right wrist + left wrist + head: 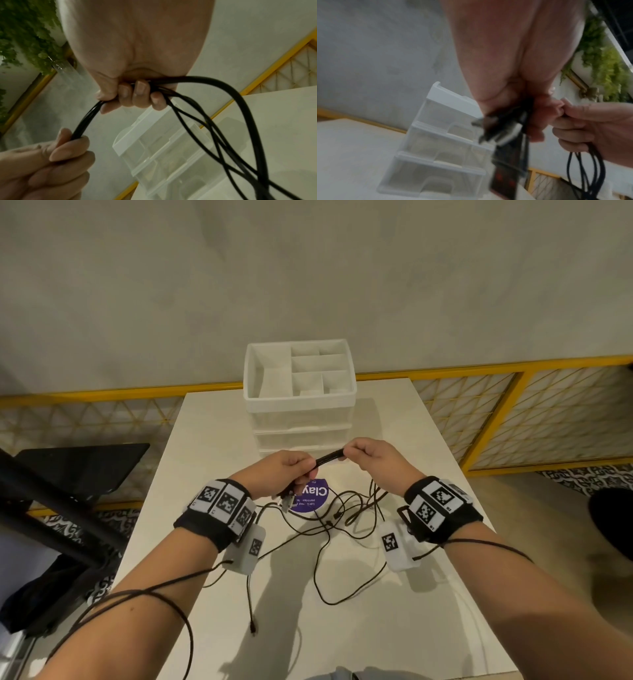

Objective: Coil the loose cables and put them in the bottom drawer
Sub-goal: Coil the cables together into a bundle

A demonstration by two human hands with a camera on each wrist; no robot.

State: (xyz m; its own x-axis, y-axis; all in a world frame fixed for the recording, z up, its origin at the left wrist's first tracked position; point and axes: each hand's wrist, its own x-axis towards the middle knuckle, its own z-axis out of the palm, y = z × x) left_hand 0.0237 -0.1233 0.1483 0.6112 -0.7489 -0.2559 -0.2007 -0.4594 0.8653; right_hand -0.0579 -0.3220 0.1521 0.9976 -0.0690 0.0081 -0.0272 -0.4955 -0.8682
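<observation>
Because several strands have to be laid side by side before they can be wound, the left hand (286,469) and the right hand (370,457) are each closing their fingers round the same bundle of black cables (329,457), holding a short, nearly straight stretch of it taut between them above the white table (428,628). The left fist is clamping the end where the plugs (498,129) are sticking out below the palm, probably so the connectors are kept together as an anchor for the coil, though that view is blurred and I cannot tell how many plugs there are. The right hand is curling all its fingers (139,93) over the strands, and from the far side of that fist the cables are falling away in long loops, which suggests it is acting as the feeding hand. Most of the length is lying slack and tangled on the tabletop, crossing a round purple sticker (313,497), so the coiling is, by my reading, only starting. The clear drawer unit (301,419) is standing just beyond the hands at the table's far edge, within easy reach; its bottom drawer (433,174) is looking shut, so it will need pulling out before anything goes in.
</observation>
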